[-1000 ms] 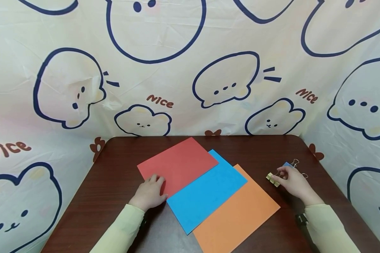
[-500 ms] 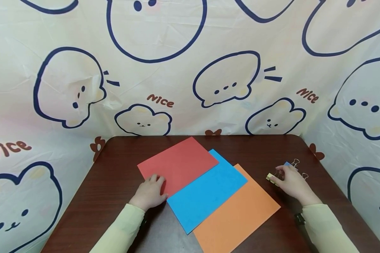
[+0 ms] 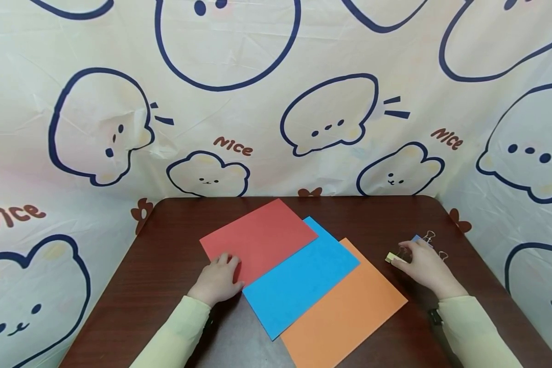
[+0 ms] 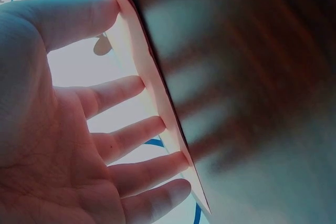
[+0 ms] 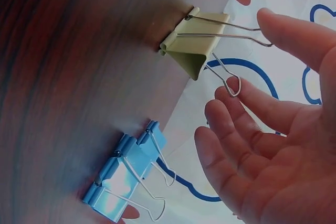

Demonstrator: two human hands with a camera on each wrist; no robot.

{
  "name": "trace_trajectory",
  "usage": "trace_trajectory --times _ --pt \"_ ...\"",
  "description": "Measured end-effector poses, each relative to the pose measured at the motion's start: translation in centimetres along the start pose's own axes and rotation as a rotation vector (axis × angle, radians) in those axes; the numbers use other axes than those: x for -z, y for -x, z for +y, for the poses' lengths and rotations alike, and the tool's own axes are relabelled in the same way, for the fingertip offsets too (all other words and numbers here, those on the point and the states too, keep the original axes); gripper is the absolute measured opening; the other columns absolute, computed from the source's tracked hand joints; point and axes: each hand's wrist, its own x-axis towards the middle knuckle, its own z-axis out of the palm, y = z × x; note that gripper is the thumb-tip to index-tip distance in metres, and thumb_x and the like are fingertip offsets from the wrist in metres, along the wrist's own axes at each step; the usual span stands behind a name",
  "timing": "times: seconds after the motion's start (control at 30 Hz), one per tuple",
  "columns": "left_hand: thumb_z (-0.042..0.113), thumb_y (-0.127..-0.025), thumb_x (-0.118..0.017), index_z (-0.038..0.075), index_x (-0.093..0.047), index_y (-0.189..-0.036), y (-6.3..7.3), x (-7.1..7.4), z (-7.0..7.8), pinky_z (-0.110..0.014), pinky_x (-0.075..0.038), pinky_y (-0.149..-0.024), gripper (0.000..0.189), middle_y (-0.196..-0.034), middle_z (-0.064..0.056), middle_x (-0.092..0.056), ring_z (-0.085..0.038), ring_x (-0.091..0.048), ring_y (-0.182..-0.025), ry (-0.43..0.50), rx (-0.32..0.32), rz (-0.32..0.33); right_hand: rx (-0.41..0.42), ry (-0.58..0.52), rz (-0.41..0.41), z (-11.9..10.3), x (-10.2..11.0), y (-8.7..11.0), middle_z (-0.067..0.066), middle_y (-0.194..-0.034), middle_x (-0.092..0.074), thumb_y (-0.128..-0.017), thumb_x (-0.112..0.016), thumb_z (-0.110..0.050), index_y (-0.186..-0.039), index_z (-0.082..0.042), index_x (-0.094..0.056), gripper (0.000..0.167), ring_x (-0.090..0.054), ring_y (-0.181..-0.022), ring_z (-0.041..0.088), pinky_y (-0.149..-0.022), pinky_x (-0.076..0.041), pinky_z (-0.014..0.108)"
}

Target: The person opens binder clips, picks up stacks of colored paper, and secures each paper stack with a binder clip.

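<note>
**Uneven squeeze judged the main risk**

Near two blue binder clips [image 5: 113, 171], at the right of the table [image 3: 165, 245], a yellow binder clip [image 5: 202, 45] is pinched by its wire handles [image 5: 236, 36] in the right hand [image 3: 425, 263]. The red sheet [image 3: 262, 240], lapped over the blue sheet [image 3: 301, 278], is touched by the left hand [image 3: 215, 281], fingers relaxed. The clip could be flicked away if pressed off-centre; the sheets could be skewed if the left hand were dragged.

Your head view looks forward and down over the table [image 3: 175, 230]; close wrist views face each hand [image 4: 63, 135]; head and right share the yellow clip [image 5: 202, 28].
</note>
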Motion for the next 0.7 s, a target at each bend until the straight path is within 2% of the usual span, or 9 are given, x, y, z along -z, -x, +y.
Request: trace_trajectory --times 0.3,0.7 --pt "0.029 -0.087 -0.082 0.0 -0.06 -0.13 0.0 0.03 -0.01 -0.056 -0.057 -0.09 0.056 -0.128 -0.023 -0.058 -0.04 -0.062 -0.106 0.0 -0.002 0.0 -0.016 0.019 -0.006 -0.45 0.21 0.29 0.034 -0.117 -0.058 -0.088 -0.081 -0.032 -0.126 0.01 -0.062 0.06 -0.063 -0.102 0.047 -0.083 -0.055 0.062" --pt "0.029 -0.088 -0.081 0.0 -0.059 -0.131 0.02 -0.02 -0.08 -0.057 -0.056 -0.091 0.056 -0.128 -0.023 -0.057 -0.041 -0.062 -0.107 0.006 0.001 -0.001 -0.009 0.018 -0.014 -0.84 0.14 0.69 0.029 -0.111 -0.059 -0.086 -0.083 -0.024 -0.127 0.009 -0.061 0.056 -0.064 -0.095 0.04 -0.078 -0.057 0.057"
